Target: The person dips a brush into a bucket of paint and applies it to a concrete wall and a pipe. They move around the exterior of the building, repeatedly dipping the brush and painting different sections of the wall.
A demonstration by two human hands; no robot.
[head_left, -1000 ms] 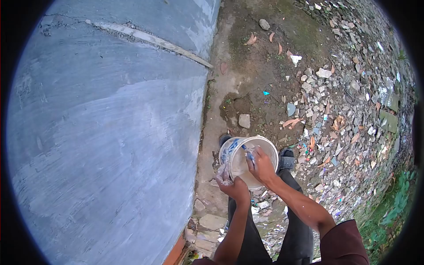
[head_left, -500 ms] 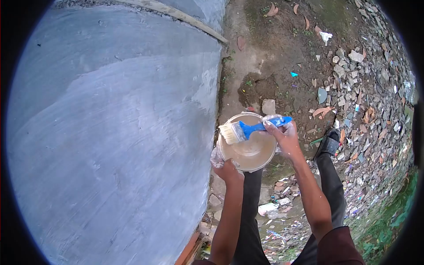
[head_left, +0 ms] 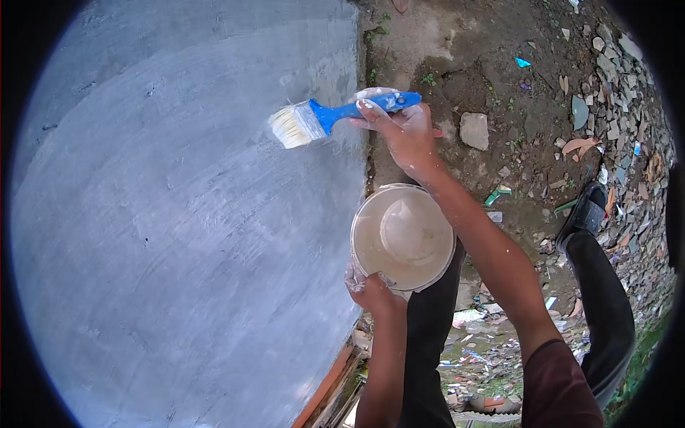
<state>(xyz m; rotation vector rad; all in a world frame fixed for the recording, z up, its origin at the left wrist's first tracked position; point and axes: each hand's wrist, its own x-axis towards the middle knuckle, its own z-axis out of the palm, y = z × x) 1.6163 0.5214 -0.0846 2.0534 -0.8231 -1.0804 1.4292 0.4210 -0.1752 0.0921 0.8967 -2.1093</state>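
Observation:
My right hand [head_left: 407, 135], smeared white, grips the blue handle of a wide paintbrush [head_left: 321, 118]. Its pale, wet-looking bristles point left and overlap the grey wall [head_left: 178, 235] in this view. Lower down, my left hand [head_left: 371, 291] is closed on the near-left rim of a round whitish bucket [head_left: 403, 235], thumb over the edge. Inside the bucket, a thin layer of cloudy beige liquid covers the bottom. White splashes dot both hands.
Along the wall's foot runs a dirt strip with a squarish stone [head_left: 474, 131]. Broken stones and litter [head_left: 614, 78] cover the ground at right. My sandalled foot [head_left: 585, 214] stands there. An orange-brown edge [head_left: 325, 385] lines the wall at the bottom.
The paintbrush has moved from over the bucket up and left to the wall, carried by my right hand. The bucket, still in my left hand, sits slightly lower and further right.

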